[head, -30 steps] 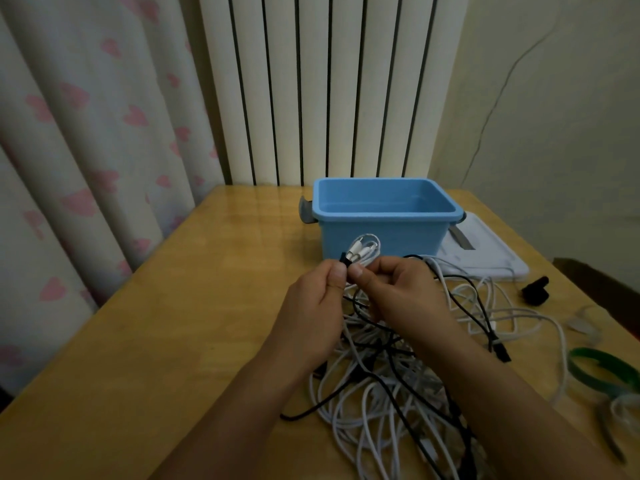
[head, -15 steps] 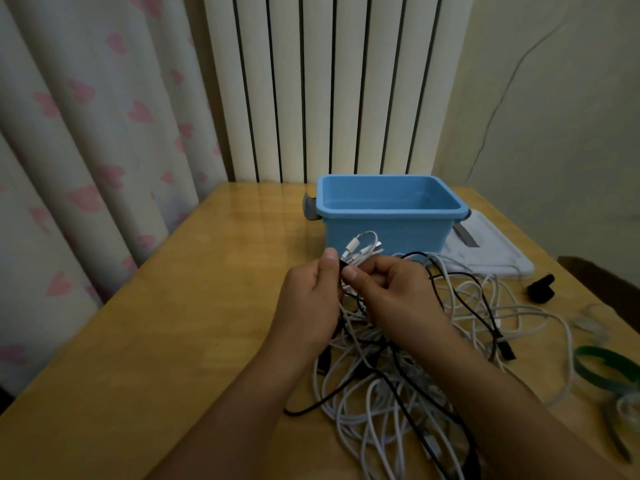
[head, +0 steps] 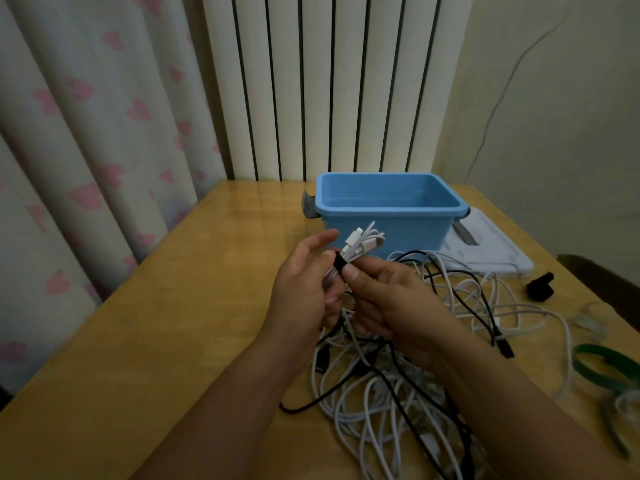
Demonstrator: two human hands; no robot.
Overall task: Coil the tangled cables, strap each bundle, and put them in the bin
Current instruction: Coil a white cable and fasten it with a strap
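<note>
A glossy yellow wooden table (head: 180,306) carries everything. A blue bin (head: 388,223) stands near its far edge, and just to the right of the bin lies a flat white board (head: 491,254). A tangle of white and black cables (head: 398,393) spreads over the near middle. Toward the right edge sit a small black clip (head: 540,287), a green strap (head: 606,367) and some clear plastic bits (head: 588,320).

My left hand (head: 304,289) sat at frame centre, forefinger stretched out straight, lower fingers curled. My right hand (head: 391,303) met it from the right, thumb and fingers pinching; both forearms rose from the bottom edge.
</note>
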